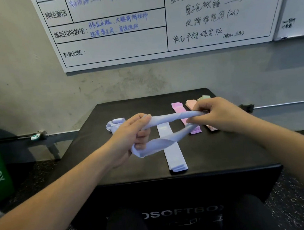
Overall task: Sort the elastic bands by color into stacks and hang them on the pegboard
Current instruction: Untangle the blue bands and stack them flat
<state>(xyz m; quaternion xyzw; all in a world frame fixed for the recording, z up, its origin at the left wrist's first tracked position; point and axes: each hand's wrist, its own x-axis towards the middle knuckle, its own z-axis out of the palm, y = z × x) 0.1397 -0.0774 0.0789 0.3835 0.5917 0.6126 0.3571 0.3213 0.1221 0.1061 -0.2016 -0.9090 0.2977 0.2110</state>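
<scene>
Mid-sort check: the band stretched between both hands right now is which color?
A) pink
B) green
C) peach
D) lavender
D: the twisted band held by the left hand and right hand is pale lavender, matching the flat lavender stack below it.

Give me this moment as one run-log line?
left hand: grips lavender band | right hand: pinches its other end | band: twisted, above lavender stack | pegboard: unseen

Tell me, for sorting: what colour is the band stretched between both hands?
Pale lavender, clearest in the head view: the stretched band matches the lavender stack.
</scene>
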